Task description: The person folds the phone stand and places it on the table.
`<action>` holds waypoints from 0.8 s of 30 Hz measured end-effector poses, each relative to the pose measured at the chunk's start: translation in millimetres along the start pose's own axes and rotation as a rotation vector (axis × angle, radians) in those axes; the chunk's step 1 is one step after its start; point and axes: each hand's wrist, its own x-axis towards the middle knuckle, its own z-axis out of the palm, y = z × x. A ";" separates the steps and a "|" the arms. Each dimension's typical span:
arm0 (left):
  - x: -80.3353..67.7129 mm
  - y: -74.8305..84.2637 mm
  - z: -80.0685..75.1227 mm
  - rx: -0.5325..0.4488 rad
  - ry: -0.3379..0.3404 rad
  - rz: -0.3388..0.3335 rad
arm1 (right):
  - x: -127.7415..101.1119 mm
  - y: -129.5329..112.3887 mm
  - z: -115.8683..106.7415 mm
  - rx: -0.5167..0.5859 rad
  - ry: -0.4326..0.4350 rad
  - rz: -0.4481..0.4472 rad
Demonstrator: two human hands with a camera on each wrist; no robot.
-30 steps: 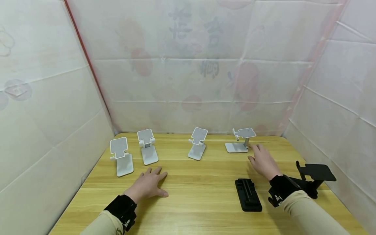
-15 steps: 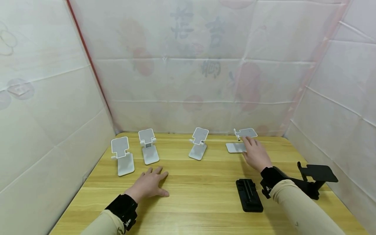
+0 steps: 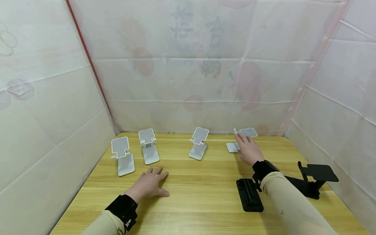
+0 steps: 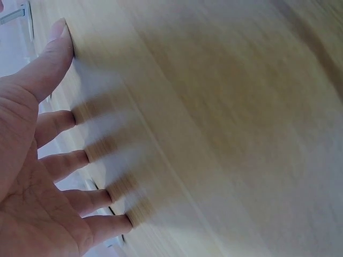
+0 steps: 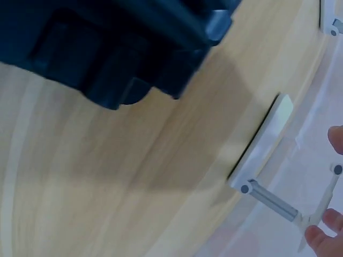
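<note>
My right hand [image 3: 249,150] reaches over the white phone stand [image 3: 249,132] at the back right, hiding its post and part of its base. In the right wrist view, fingertips [image 5: 321,238] lie by that stand's tilted plate, with the thumb tip [image 5: 336,140] apart from it; whether they touch the plate I cannot tell. Palm down and fingers spread, my left hand [image 3: 148,184] rests fingertips on the wooden table, holding nothing. Beyond it stand two white phone stands, one at the far left [image 3: 125,164] and one beside it [image 3: 150,155].
Another white phone stand [image 3: 197,151] stands at the back centre. A folded black phone stand [image 3: 249,195] lies below my right wrist. An unfolded black one [image 3: 320,173] stands at the right, partly behind my forearm. Pale cloth walls [image 3: 182,81] enclose the table [image 3: 191,209].
My right hand has moved left, from beside the back-right stand's post to over its plate and base. The left hand has stayed in place.
</note>
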 end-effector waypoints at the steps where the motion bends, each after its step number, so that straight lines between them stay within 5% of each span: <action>1: -0.1 0.0 -0.3 -0.002 0.000 0.001 | 0.9 -0.5 -0.8 0.001 -0.004 0.007; 7: -0.9 0.8 -2.5 -0.001 0.003 0.004 | 3.0 -3.0 -5.9 -0.014 -0.050 0.038; 24: -1.0 1.7 -2.7 -0.025 0.000 0.001 | 3.5 7.6 1.0 0.122 0.031 -0.015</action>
